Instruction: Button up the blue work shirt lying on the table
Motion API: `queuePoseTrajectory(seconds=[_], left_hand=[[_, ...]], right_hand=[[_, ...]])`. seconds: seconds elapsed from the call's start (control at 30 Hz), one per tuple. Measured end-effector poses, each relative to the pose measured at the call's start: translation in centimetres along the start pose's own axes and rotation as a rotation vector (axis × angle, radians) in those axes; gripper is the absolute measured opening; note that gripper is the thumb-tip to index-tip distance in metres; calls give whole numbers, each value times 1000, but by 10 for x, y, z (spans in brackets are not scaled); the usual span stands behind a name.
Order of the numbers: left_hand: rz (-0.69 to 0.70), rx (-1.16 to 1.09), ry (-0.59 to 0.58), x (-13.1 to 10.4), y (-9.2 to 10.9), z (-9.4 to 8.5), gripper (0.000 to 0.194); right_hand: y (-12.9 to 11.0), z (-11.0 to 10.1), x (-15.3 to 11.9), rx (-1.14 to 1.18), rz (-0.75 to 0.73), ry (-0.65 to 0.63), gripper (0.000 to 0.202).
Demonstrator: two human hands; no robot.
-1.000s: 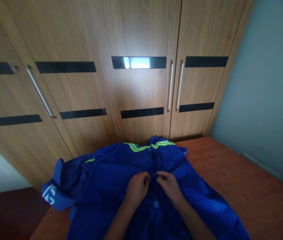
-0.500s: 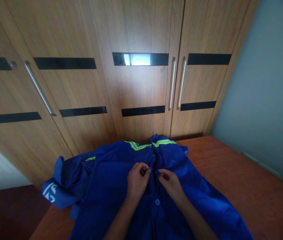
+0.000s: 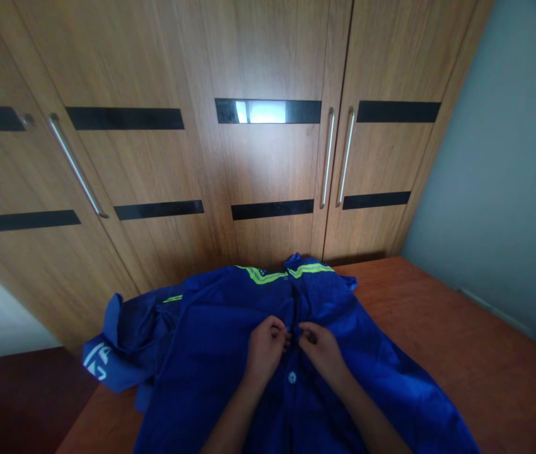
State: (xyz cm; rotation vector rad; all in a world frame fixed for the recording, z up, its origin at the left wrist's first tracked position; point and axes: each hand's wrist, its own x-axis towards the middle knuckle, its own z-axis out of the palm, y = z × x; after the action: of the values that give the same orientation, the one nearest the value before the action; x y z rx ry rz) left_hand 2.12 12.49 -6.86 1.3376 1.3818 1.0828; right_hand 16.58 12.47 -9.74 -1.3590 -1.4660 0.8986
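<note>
A blue work jacket [image 3: 211, 353] lies spread out in front of me, with lime and grey stripes across its chest. Both hands are at its front opening, about halfway up. My left hand [image 3: 265, 350] has its fingers curled in a pinch on the left edge of the opening. Opposite it, my right hand [image 3: 323, 348] pinches the other edge between thumb and fingertips. The dark gap between the edges runs between my hands. Just below my left fingers a round button [image 3: 292, 378] shows on the cloth. Whatever button lies under my fingertips is hidden.
The jacket lies on a reddish-brown wooden surface [image 3: 419, 321]. A bunched sleeve [image 3: 121, 366] with white lettering hangs at the left edge. Behind stands a wooden wardrobe [image 3: 268, 164] with metal handles and black strips. A pale wall [image 3: 509, 189] rises on the right.
My left hand has shifted slightly down and right, its fingers curling further at the opening. My right hand is nearly in place, a touch lower. The lower button's cloth has shifted slightly left.
</note>
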Motion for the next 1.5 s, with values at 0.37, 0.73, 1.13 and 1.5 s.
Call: queuePoseTrajectory(seconds=[0.37,0.73,1.13,1.5], left_hand=[[220,172,2,-4,-8,3,10],[371,524,21,-8,-4,-2,17],[401,559,-9,-12,1,0,19],[270,215,-17,-6,-6,2,15]], right_hand=[[-4,0,-4,-22,-114,34,29],[-2,2,-4,-30,-74,-28,29],[-3,1,-2,233,54,-127,22],[-7,2,-9,272,49,-225,32]])
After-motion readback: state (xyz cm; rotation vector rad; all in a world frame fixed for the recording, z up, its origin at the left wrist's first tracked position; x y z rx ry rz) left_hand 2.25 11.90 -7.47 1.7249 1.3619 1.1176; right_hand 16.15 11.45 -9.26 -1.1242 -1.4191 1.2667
